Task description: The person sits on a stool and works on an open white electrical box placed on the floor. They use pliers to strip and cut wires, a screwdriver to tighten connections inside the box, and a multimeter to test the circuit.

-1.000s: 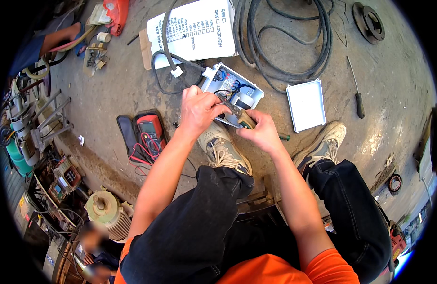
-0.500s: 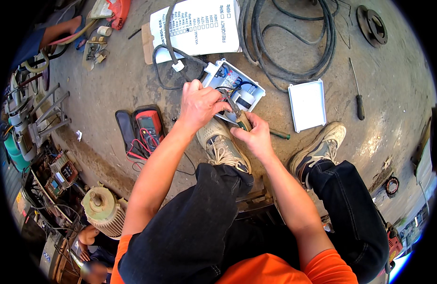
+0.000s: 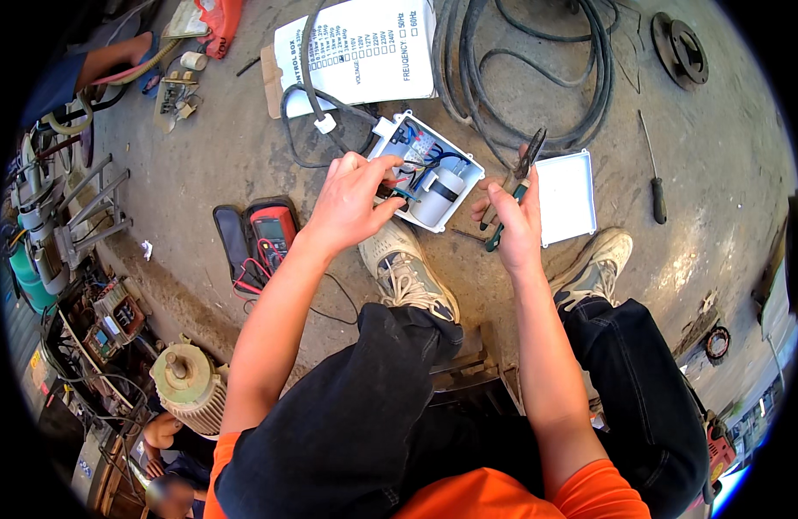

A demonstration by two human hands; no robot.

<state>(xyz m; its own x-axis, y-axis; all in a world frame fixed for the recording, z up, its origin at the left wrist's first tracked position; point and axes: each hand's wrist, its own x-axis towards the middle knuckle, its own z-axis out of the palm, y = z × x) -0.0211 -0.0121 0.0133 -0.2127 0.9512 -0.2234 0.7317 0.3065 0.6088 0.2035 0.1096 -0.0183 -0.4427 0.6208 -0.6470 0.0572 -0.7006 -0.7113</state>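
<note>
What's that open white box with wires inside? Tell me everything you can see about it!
The box looks like white plastic. It rests on the floor, open side up, slantwise in view. Inside are a pale cylinder with a dark band and blue and black wires. The left hand reaches over its left side; exact contact is unclear.

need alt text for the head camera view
A person's left hand is at an open white plastic box of wiring; the right hand holds dark metal pliers. A red rectangular multimeter lies at left, a flat white lid at right.
</note>
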